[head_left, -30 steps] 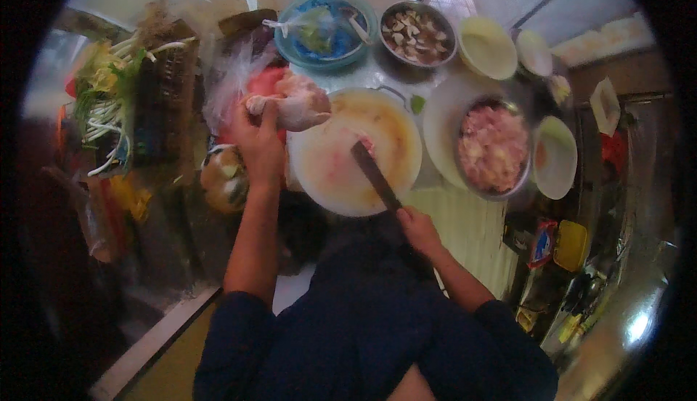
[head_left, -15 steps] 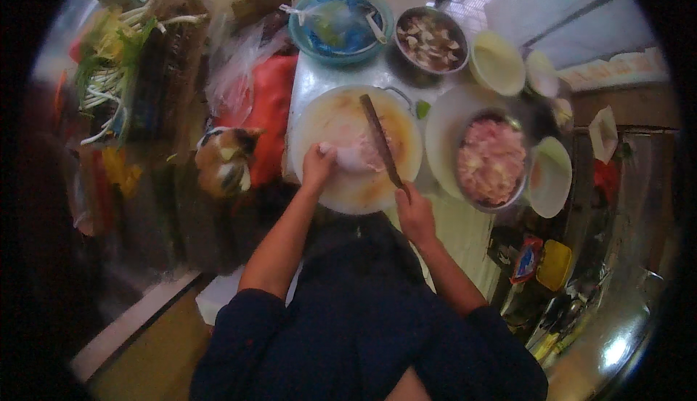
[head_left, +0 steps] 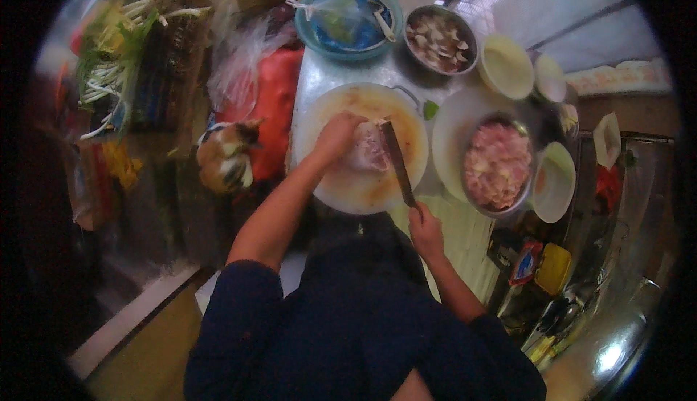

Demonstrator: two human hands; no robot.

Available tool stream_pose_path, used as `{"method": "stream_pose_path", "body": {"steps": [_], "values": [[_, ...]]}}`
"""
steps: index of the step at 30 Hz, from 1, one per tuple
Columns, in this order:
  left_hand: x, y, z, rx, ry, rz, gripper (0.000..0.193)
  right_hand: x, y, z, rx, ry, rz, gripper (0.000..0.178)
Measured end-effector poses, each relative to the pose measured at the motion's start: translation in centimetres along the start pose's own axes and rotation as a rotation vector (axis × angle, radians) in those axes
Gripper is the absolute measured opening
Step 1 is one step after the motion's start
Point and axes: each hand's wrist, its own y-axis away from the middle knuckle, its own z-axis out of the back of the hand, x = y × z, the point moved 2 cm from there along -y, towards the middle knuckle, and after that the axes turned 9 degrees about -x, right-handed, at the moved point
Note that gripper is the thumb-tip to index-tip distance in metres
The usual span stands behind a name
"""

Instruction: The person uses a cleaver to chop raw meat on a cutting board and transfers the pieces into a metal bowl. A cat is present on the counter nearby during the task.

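A piece of raw pale pink meat (head_left: 372,148) lies in the middle of a round, stained cutting board (head_left: 341,190). My left hand (head_left: 341,133) is closed on the meat's upper left part, its fingertips bent over it. In my right hand (head_left: 426,232) is the handle of a cleaver (head_left: 396,161), held at the board's lower right edge. Its dark blade stands on edge along the right side of the meat, pointing away from me. To the right, a metal bowl (head_left: 472,187) is heaped with cut pink meat (head_left: 499,161).
Behind the board stand a teal basin (head_left: 301,32) with bagged contents and a metal pot (head_left: 475,52) of pale pieces. Pale green bowls (head_left: 506,67) line the right side. A calico cat (head_left: 226,155) sits left of the table, beside red bags (head_left: 278,103). Spring onions (head_left: 102,88) lie far left.
My left hand has moved up and right, over the meat. The cleaver has shifted slightly right and down, and the meat now lies turned and closer to the blade.
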Motion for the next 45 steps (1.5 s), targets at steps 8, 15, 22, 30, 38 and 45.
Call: {"method": "stream_pose_path", "body": {"steps": [8, 15, 22, 30, 38, 45], "values": [[-0.6, -2.7, -0.1, 0.204, -0.161, -0.310, 0.024, 0.5, 0.3, 0.2, 0.024, -0.080, 0.019, 0.042], [0.4, -2.4, 3.2, 0.337, 0.168, 0.167, 0.025, 0.9, 0.0, -0.7, 0.013, -0.099, 0.015, 0.043], [5.5, -0.6, 4.2, 0.223, 0.096, 0.331, 0.027, 4.9, -4.1, -6.9, -0.010, -0.262, -0.005, 0.042], [4.0, 1.4, 4.0, 0.056, 0.062, 0.433, 0.027, 10.8, -7.2, -15.0, -0.076, -0.294, 0.022, 0.050], [2.4, 1.6, 5.2, -0.007, -0.123, 0.382, 0.025, 12.3, -7.3, -14.3, -0.049, -0.233, 0.078, 0.053], [2.5, 2.7, 5.0, -0.061, -0.039, 0.425, 0.022, 13.2, -7.0, -15.5, -0.133, -0.282, 0.092, 0.052]]}}
